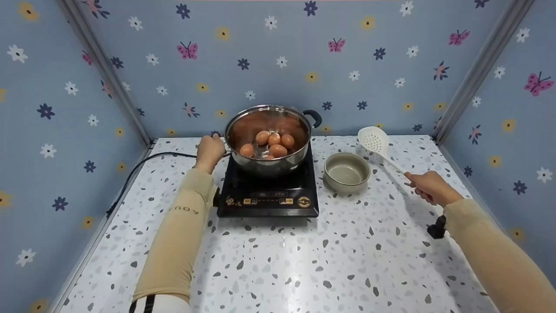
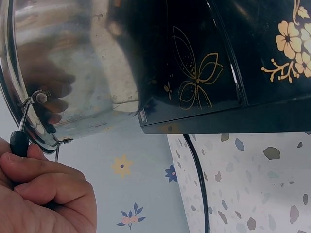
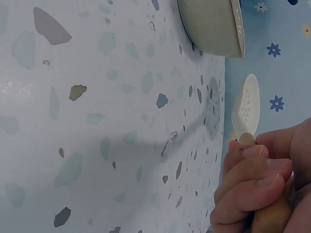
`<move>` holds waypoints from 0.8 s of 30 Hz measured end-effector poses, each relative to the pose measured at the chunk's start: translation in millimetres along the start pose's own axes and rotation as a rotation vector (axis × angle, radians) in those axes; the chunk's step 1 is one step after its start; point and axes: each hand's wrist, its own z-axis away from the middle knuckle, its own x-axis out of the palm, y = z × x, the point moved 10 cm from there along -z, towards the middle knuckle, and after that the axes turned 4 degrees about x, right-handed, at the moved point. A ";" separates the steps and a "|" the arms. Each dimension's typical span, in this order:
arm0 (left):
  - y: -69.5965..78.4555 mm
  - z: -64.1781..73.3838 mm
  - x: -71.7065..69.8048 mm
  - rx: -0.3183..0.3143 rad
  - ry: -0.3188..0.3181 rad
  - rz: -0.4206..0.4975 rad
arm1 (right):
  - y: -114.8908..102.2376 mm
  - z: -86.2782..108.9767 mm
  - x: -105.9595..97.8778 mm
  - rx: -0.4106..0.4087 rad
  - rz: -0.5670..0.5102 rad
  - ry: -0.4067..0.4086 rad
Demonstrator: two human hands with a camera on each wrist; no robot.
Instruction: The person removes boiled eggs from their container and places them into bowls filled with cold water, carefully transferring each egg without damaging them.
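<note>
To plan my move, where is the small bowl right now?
In the head view, the small bowl sits on the speckled table, right of the black cooktop and left of the white skimmer in the right hand.

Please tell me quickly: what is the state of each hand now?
Left hand: closed, holding the pot handle.
Right hand: closed, holding the white slotted spoon.
</note>
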 end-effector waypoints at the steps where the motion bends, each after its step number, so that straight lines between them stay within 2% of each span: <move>1: 0.2 0.0 0.3 0.003 -0.003 0.000 | -1.7 0.8 -1.8 -0.001 0.007 0.004; 11: -0.8 0.3 0.0 0.011 0.013 0.014 | -19.9 6.4 -16.8 -0.007 0.049 0.037; 24: -2.8 -2.5 2.4 0.009 0.001 0.021 | -43.8 21.9 -29.8 -0.039 0.100 0.065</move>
